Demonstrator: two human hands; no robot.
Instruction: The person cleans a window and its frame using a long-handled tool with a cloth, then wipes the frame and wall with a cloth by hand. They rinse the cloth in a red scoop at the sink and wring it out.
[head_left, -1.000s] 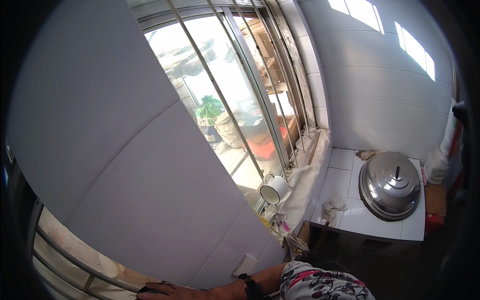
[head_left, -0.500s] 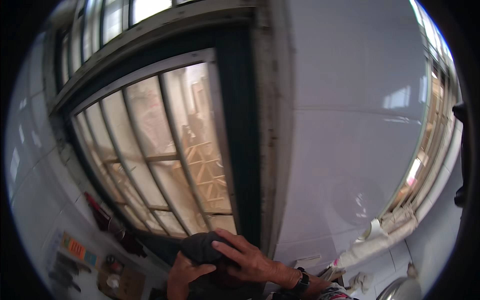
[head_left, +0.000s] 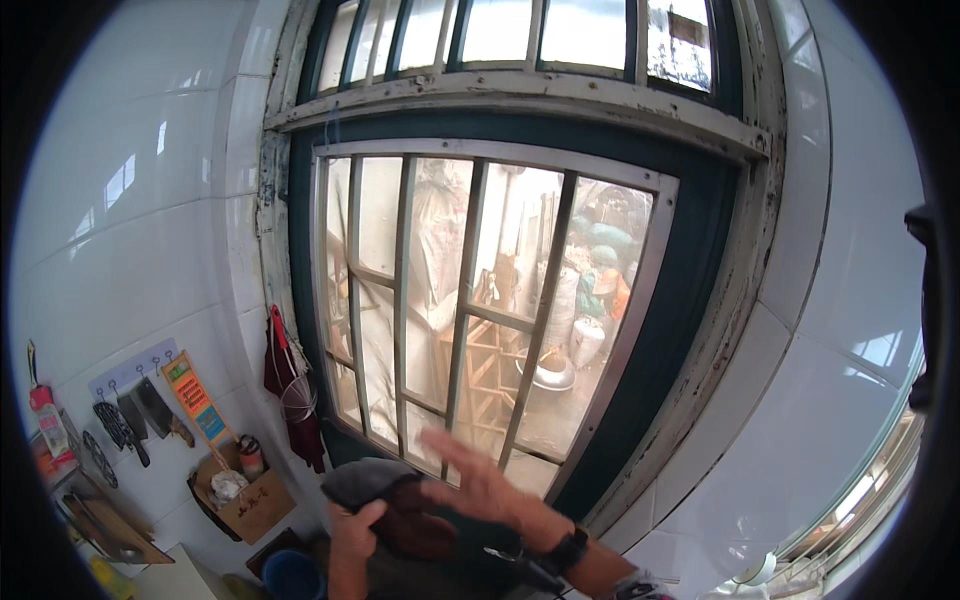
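My left hand [head_left: 352,535] grips a soft dark grey and brown item [head_left: 400,505], possibly cloth or a hat, at the lower middle. My right hand [head_left: 475,485], with a black band on its wrist, is raised just to the right of it, fingers apart and blurred by motion. Both are in front of a dark green door [head_left: 700,260] with a barred glass pane and a worn pale frame. A metal handle [head_left: 520,560] shows below my right hand.
On the left tiled wall [head_left: 130,260] hang knives [head_left: 155,410], a maroon cloth [head_left: 285,400] and a cardboard box [head_left: 250,505]. A blue basin [head_left: 292,575] sits at the lower left. A barred window [head_left: 860,500] is at the right edge.
The view has swung from the side window to the green door and upper transom. My right hand has come off the dark item and moved rightward, while my left still grips it.
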